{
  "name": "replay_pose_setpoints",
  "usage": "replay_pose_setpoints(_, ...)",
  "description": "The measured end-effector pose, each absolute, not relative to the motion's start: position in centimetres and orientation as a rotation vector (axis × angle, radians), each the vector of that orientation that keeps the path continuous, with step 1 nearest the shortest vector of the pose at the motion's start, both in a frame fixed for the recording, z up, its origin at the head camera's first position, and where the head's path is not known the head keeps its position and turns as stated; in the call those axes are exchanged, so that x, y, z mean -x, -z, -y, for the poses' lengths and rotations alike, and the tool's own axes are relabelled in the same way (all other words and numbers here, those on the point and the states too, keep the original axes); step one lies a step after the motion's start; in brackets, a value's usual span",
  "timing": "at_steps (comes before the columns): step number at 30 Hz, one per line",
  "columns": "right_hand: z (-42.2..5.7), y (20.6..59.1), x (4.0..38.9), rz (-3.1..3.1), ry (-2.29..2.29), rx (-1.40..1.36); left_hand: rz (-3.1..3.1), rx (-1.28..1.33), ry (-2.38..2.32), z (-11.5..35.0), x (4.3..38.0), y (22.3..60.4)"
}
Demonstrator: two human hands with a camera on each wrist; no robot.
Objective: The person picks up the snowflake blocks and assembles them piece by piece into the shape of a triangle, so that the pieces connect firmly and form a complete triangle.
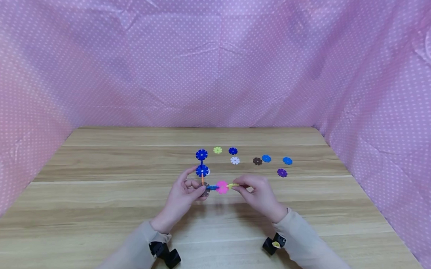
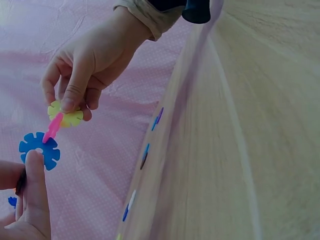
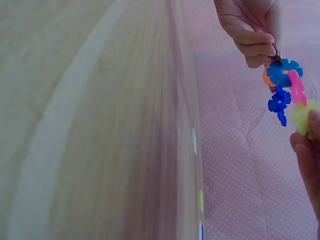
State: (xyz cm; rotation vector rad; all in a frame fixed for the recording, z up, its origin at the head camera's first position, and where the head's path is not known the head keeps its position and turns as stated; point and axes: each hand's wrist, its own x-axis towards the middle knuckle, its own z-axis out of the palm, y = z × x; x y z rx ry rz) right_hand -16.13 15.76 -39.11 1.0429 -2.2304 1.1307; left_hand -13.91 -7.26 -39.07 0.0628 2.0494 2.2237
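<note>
Notched plastic discs, slotted edge to edge, form a bent chain between my two hands. My left hand [image 1: 183, 192] pinches the brown disc [image 1: 205, 190] at its corner. From there an edge-on orange disc [image 1: 202, 179] and several dark blue discs [image 1: 201, 154] reach away from me. Toward the right run a blue disc [image 2: 50, 155], then a pink disc [image 1: 222, 187], then a yellow disc [image 2: 72, 118] at the end. My right hand [image 1: 260, 191] pinches that yellow disc between thumb and fingers. Its slot meets the pink disc's edge.
Loose discs lie on the wooden table [image 1: 127, 210] beyond my hands: yellow-green [image 1: 217, 150], dark blue [image 1: 233, 151], white [image 1: 235, 160], brown [image 1: 257, 161], two lighter blue [image 1: 266, 158] and purple [image 1: 282, 173]. Pink dotted cloth [image 1: 217, 71] hangs around the table's back and sides.
</note>
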Motion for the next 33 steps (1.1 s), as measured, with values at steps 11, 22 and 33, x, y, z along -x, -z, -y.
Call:
replay_pose_setpoints(11, -15.8, 39.6, 16.4, 2.138, -1.112, -1.122, -2.033, -0.039, -2.200, 6.9, 13.5, 38.7)
replay_pose_setpoints(22, -15.4, 39.8, 16.2, 2.176, -1.123, -1.147, -2.078, -0.011, -2.195, 7.2, 13.7, 39.0)
replay_pose_setpoints(33, -15.0, 39.3, 15.8, 2.361, -1.154, -1.110, -2.072, -0.006, -2.183, 8.1, 13.8, 39.2)
